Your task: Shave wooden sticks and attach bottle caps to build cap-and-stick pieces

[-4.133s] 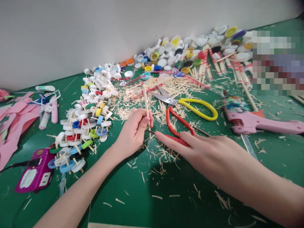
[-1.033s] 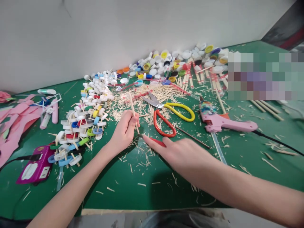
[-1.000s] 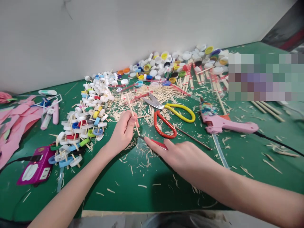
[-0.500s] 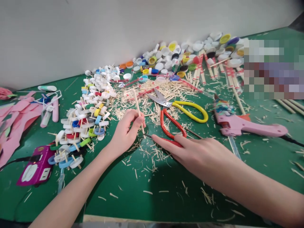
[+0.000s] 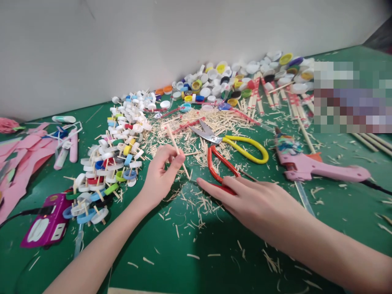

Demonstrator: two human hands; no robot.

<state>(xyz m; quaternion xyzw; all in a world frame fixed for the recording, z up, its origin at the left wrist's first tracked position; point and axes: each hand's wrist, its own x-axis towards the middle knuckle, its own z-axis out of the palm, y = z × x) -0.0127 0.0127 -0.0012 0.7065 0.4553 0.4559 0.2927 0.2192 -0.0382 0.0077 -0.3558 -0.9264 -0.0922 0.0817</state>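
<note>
Along the near side of the green counter [image 5: 171,275], loose wood slivers [image 5: 148,260] lie scattered. Just beyond, our right hand [image 5: 254,200] is closed around a red-handled tool [image 5: 226,189], its thin blade [image 5: 194,182] pointing leftward. Our left hand [image 5: 162,173] pinches a pale stick [image 5: 174,141], tilted, its lower end by the blade; we cannot tell whether they touch. Beyond lie spread scissors [image 5: 216,140], heaped shavings [image 5: 228,117], then bottle caps [image 5: 205,93] in front of the wall [image 5: 128,45].

2 slender forearms [image 5: 105,247], bare wrists [image 5: 148,197]
</note>
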